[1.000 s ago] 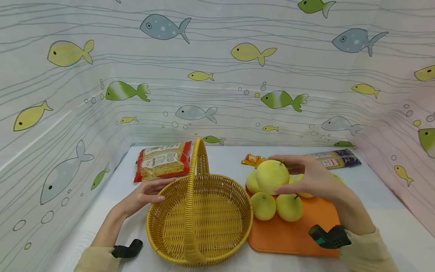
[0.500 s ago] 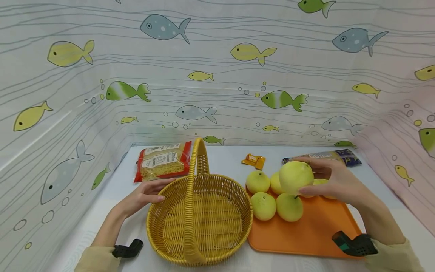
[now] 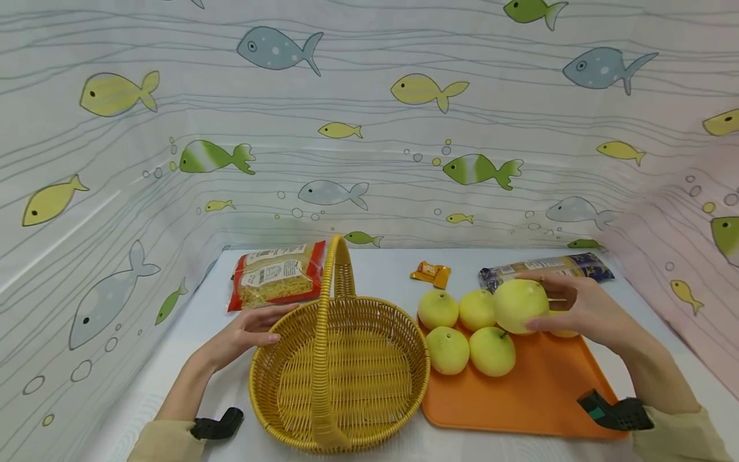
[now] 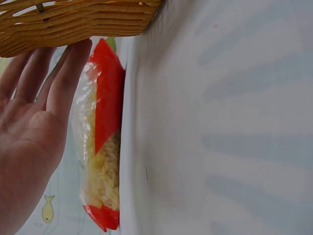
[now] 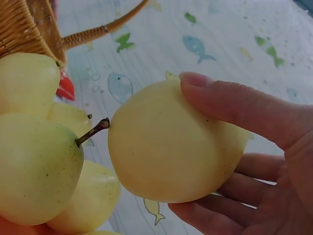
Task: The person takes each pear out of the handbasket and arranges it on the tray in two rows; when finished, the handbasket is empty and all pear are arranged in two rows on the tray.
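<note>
In the head view my right hand (image 3: 589, 311) holds a large yellow-green pear (image 3: 521, 305) above the back of the orange tray (image 3: 554, 391). Thumb and fingers go round its sides in the right wrist view, where the held pear (image 5: 171, 142) appears beside other pears (image 5: 39, 166). Several more pears (image 3: 447, 350) sit at the tray's left and back; the right hand partly covers those behind it. My left hand (image 3: 233, 340) touches the left rim of a woven basket (image 3: 412, 327) with a tall handle. Its fingers (image 4: 63, 93) lie fairly straight against the basket's outside in the left wrist view.
A red-edged clear bag of pasta (image 3: 277, 276) lies behind the basket at the left. Orange wrapped sweets (image 3: 431, 273) lie at the back centre. A purple-ended packet (image 3: 589, 266) lies behind the tray. The basket handle (image 3: 324, 333) arches high over the basket.
My right hand has moved to the right with the pear, from over the left pears to the back middle of the tray, and slightly lower. The left hand has stayed at the basket rim.
</note>
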The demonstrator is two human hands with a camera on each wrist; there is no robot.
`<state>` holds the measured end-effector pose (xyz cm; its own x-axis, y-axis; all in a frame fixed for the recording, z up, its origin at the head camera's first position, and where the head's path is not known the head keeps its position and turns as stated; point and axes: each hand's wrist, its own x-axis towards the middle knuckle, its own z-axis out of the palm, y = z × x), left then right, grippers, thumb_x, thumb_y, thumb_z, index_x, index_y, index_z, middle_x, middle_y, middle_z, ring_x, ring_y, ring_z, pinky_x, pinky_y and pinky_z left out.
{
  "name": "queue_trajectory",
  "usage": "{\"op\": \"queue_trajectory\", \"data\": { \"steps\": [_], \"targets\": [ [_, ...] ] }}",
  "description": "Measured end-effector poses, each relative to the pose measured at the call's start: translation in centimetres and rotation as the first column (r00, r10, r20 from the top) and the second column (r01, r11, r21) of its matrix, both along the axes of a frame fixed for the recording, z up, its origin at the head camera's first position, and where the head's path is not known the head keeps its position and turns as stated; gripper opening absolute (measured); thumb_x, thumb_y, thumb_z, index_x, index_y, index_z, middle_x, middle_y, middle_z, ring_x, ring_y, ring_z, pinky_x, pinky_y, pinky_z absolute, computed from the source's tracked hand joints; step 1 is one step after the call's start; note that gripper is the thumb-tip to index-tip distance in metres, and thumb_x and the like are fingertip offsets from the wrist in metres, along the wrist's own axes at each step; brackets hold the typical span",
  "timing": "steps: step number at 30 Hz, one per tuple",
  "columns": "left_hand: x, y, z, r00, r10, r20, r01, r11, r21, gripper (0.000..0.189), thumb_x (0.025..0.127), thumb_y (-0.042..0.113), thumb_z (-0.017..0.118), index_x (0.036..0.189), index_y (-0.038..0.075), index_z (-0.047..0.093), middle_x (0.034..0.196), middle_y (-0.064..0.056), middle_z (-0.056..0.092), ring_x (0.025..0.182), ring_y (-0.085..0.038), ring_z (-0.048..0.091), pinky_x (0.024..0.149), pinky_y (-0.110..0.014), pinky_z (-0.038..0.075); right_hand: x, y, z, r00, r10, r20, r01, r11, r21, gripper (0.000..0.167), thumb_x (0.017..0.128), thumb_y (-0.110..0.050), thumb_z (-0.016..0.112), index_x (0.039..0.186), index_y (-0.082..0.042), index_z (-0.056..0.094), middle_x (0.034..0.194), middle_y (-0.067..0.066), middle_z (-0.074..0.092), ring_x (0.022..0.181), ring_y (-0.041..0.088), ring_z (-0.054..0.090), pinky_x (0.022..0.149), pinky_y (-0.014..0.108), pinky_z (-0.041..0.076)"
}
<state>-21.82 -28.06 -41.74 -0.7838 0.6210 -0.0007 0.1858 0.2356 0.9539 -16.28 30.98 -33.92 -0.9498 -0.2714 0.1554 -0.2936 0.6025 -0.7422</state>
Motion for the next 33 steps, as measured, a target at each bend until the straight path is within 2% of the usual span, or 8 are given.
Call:
{"op": "queue_trajectory", "data": {
  "steps": [6, 13, 21, 25, 33],
  "targets": [
    [0.1, 0.2, 0.1, 1.000, 0.013, -0.010, -0.013, 1.000, -0.010, 0.058, 0.096, 0.009, 0.056, 0.152, 0.007, 0.041, 0.153, -0.021, 0.044, 0.129, -0.010, 0.056, 0.098, -0.026, 0.048, -0.1, 1.3, -0.3, 1.000, 0.013, -0.006, -0.013, 1.000, 0.003, 0.068, 0.080, -0.017, 0.085, 0.142, -0.022, 0.057, 0.137, -0.006, 0.056, 0.108, 0.004, 0.063, 0.085, 0.022, 0.053],
    [0.0, 0.0, 0.0, 1.000, 0.006, -0.017, -0.006, 1.000, -0.005, 0.058, 0.096, 0.009, 0.056, 0.152, 0.006, 0.041, 0.153, -0.024, 0.042, 0.128, -0.008, 0.056, 0.097, -0.026, 0.048, -0.4, 3.5, -1.1, 0.996, 0.070, 0.055, -0.072, 0.997, 0.026, 0.068, 0.080, -0.013, 0.082, 0.142, -0.014, 0.055, 0.127, -0.014, 0.061, 0.104, 0.006, 0.064, 0.079, 0.027, 0.055],
    [0.1, -0.1, -0.1, 1.000, 0.012, -0.024, -0.012, 1.000, -0.009, 0.057, 0.096, 0.008, 0.055, 0.152, 0.006, 0.042, 0.153, -0.024, 0.042, 0.128, -0.009, 0.056, 0.096, -0.027, 0.049, -1.1, 4.7, -2.3, 0.981, 0.177, 0.080, -0.182, 0.982, 0.051, 0.063, 0.077, -0.012, 0.085, 0.135, -0.016, 0.062, 0.129, -0.010, 0.064, 0.104, 0.010, 0.066, 0.085, 0.024, 0.053],
    [0.0, -0.1, -0.2, 1.000, 0.015, -0.024, -0.016, 1.000, -0.011, 0.057, 0.096, 0.009, 0.056, 0.151, 0.006, 0.043, 0.153, -0.024, 0.042, 0.128, -0.011, 0.057, 0.096, -0.027, 0.049, -1.5, 5.2, -2.9, 0.957, 0.250, 0.150, -0.255, 0.967, 0.017, 0.064, 0.077, -0.012, 0.084, 0.136, -0.015, 0.061, 0.131, -0.006, 0.064, 0.106, 0.013, 0.067, 0.088, 0.024, 0.052],
    [0.0, -0.1, -0.1, 1.000, 0.010, -0.015, -0.010, 1.000, -0.013, 0.057, 0.097, 0.009, 0.055, 0.152, 0.007, 0.041, 0.153, -0.023, 0.042, 0.128, -0.009, 0.056, 0.096, -0.027, 0.049, -1.9, 6.1, -3.8, 0.878, 0.403, 0.257, -0.403, 0.914, -0.056, 0.063, 0.078, -0.010, 0.079, 0.138, -0.012, 0.059, 0.134, 0.002, 0.064, 0.111, 0.018, 0.066, 0.088, 0.027, 0.052]
  ]
}}
